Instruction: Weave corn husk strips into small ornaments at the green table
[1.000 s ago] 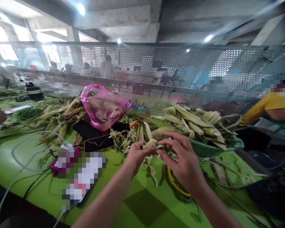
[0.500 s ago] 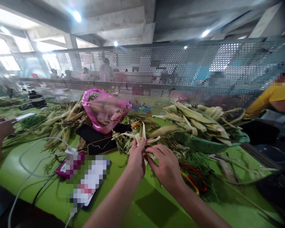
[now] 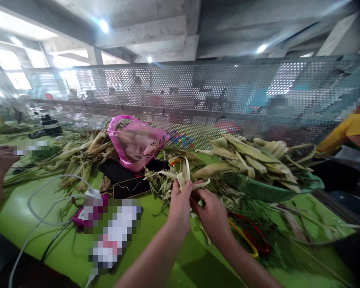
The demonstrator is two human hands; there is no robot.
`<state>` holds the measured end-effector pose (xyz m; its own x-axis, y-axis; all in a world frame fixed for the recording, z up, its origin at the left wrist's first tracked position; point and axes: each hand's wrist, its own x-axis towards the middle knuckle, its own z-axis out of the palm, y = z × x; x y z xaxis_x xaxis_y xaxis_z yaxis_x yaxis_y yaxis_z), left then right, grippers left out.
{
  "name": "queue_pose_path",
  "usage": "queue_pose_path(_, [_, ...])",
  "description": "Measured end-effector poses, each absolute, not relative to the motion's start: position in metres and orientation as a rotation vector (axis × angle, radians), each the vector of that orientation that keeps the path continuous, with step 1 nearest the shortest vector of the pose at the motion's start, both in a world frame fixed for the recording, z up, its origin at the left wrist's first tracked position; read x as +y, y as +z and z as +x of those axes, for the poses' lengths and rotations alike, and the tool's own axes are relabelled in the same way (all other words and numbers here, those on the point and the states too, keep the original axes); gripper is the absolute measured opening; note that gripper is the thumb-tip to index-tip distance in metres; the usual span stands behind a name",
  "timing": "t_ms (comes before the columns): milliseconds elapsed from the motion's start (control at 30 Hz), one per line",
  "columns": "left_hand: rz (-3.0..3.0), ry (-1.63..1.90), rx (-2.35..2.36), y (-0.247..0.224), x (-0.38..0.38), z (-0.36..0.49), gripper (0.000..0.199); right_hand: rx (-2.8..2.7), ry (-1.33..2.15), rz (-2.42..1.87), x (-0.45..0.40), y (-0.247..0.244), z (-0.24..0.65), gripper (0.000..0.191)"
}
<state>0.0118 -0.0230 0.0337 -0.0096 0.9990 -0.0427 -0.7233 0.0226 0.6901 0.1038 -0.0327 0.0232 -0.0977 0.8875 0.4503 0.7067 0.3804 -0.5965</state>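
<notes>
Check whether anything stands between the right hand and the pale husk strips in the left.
Nothing visible does. The left hand holds the pale husk strips, and the right hand is close beside them. The red loop lies past the right wrist, outside that gap.

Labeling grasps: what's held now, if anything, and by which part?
Left hand pinches a pale husk piece just below where it fans out. Right hand is close by; whether it also grips cannot be told.

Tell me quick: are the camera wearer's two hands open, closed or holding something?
Left hand: closed, holding husk.
Right hand: curled close beside it; whether it grips anything cannot be told.
</notes>
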Motion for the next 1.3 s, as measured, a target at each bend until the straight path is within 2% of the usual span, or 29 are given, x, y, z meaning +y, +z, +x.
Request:
queue_pose_path(267, [0.682,1.572,0.852,0.035,-0.01,-0.004,0.031,-1.961,0.507,-1.337,-0.04,0.025,0.102,0.015])
queue_pose_path(433, [0.721,1.544,0.828,0.039,-0.003,-0.019,0.035,-2.02,0.782,-1.298,-0.044,0.029,0.113,0.015])
queue_pose_path(567, [0.809,1.402,0.787,0.037,-0.005,-0.014,0.037,-1.679,0.895,-1.284,-0.034,0.04,0.128,0.028])
queue_pose_path(700, [0.829,1.32,0.727,0.032,-0.009,-0.007,0.039,-1.399,0.982,-1.254,-0.029,0.043,0.14,0.03])
queue_pose_path(967, [0.626,1.102,0.749,0.035,-0.011,-0.005,0.041,-1.293,0.98,-1.204,-0.03,0.043,0.149,0.029])
queue_pose_path(1200, [0.608,1.107,0.597,0.037,-0.011,-0.01,0.044,-1.252,0.872,-1.275,-0.019,0.039,0.16,0.03])
queue_pose_path(1300, [0.733,1.144,0.693,0.035,-0.011,-0.01,0.041,-1.398,0.726,-1.347,-0.018,0.043,0.164,0.021])
